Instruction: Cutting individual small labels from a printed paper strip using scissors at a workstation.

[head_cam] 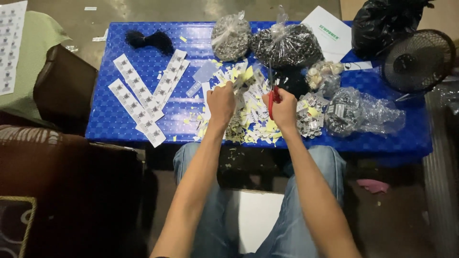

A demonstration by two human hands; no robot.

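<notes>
My left hand [221, 102] pinches a strip of white printed labels [245, 79] and holds it up over a blue table [119, 114]. My right hand [284, 109] grips red-handled scissors [272, 93], blades pointing away toward the strip. Below both hands lies a heap of cut white labels and yellow paper scraps [253, 126]. Long uncut label strips [143, 98] lie flat to the left of my left hand.
Clear bags of small dark and silver parts [286, 44] [230, 36] stand at the table's far side, more bags [351, 112] at the right. A black fan [418, 59], a black bag [385, 21], a black thread bundle [150, 39] and a dark chair [64, 86] surround the table.
</notes>
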